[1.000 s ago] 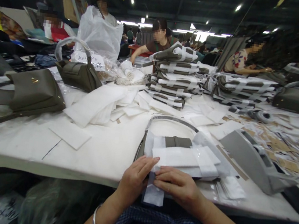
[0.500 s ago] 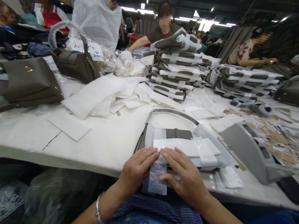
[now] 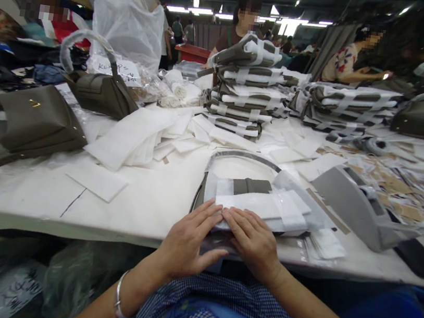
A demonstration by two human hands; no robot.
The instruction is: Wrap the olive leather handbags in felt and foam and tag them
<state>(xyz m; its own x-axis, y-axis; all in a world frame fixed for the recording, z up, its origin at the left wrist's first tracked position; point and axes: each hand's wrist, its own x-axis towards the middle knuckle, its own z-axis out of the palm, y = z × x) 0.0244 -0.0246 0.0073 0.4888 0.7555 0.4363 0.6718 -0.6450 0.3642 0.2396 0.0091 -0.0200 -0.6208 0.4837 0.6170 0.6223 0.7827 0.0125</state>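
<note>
At the near edge of a crowded white worktable [image 3: 142, 207], I see both of the person's hands lying flat on a partly wrapped grey handbag [image 3: 249, 186]. The left hand [image 3: 189, 237] is spread, palm down, fingers fanned and its thumb stretched out toward the right hand. The right hand [image 3: 253, 241] is flat too, fingers close together and pointing away from the body. The fingertips of the two hands nearly meet on a strip of white foam wrapping [image 3: 268, 209] that bands the bag; neither hand pinches anything. The bag lies directly under and just beyond the fingertips, its curved handle [image 3: 246, 157] arching farther out from them.

Just right of the right hand sits a small pile of white slips [image 3: 326, 244], and beyond that a grey tape dispenser [image 3: 358, 208]. Left of the left hand, a loose white sheet [image 3: 96, 180] lies on the table, with a heap of foam sheets [image 3: 136, 135] behind it. Farther left lie two unwrapped olive handbags [image 3: 40, 119]. Well beyond both hands rises a stack of wrapped bags [image 3: 245, 87], beside a white plastic sack [image 3: 126, 23]. Other people work at the far side of the table. A silver bangle [image 3: 118, 304] circles the left wrist.
</note>
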